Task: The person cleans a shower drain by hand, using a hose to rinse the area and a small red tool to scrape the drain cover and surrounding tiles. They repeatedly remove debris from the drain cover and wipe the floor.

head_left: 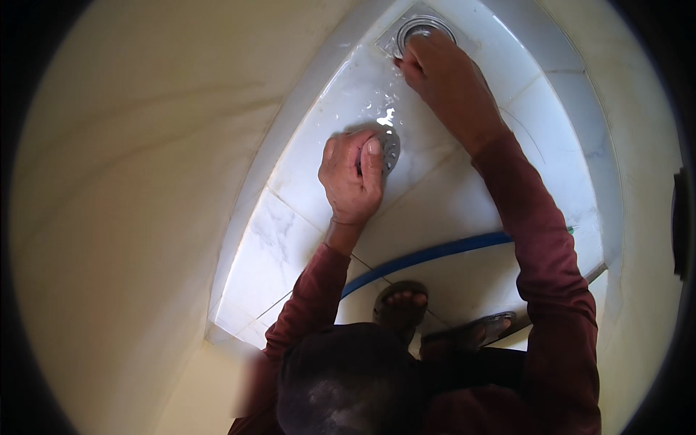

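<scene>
My left hand (349,177) is closed around a round metal drain cover (391,154) with holes, tilted just above the wet tiles. Its thumb lies along the cover's near face. Farther away, my right hand (442,83) reaches to the round floor drain (401,40), fingers bent together at the opening. The fingertips are partly hidden, so I cannot make out what they hold, if anything. The drain has a ringed metal rim set in a square metal plate.
Water glistens on the white marbled tiles (290,225) between my hands and the drain. A blue hose (428,255) curves across the floor in front of my sandalled feet (402,301). Pale walls (145,181) close in on both sides, with a grey tile border at their base.
</scene>
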Motion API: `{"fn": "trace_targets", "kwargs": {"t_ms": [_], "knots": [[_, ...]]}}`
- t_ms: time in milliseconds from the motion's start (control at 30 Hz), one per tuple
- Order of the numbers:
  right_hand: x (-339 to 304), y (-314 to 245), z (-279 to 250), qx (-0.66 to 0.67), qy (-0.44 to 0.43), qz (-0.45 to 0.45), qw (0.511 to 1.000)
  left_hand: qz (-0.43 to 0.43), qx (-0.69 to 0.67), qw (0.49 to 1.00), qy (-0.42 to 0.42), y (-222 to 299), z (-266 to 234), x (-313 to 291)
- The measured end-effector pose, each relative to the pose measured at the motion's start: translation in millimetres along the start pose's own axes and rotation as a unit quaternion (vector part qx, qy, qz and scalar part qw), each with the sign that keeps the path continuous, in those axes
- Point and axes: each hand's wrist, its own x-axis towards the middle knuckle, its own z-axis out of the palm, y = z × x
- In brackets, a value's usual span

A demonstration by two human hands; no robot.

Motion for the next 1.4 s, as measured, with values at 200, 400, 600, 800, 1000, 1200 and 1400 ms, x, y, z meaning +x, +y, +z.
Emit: {"fn": "trace_targets", "kwargs": {"t_ms": [200,400,600,800,1000,1200,1400], "knots": [[-40,1,-48,0.068,0.02,0.082,0.994,0.026,-0.001,1.0,0.001,-5,-1,2],[-17,-2,-27,0.116,0.015,0.102,0.988,0.036,0.019,0.999,-0.033,-7,-1,-3],[-25,6,-8,0.015,0.046,0.051,0.998,0.032,-0.01,0.999,0.002,-9,3,-5],[-22,1,-3,-0.006,0.084,0.035,0.996,0.025,-0.012,1.0,0.0,-8,2,-5],[-25,5,-13,0.054,0.083,0.048,0.994,0.0,-0.004,1.0,-0.022,-4,0,-4],[-14,9,-11,0.041,0.049,0.033,0.997,0.024,0.019,0.999,-0.034,-8,-3,-6],[-6,5,-3,0.053,0.062,0.033,0.996,0.035,0.01,0.999,-0.028,-3,0,-2]]}}
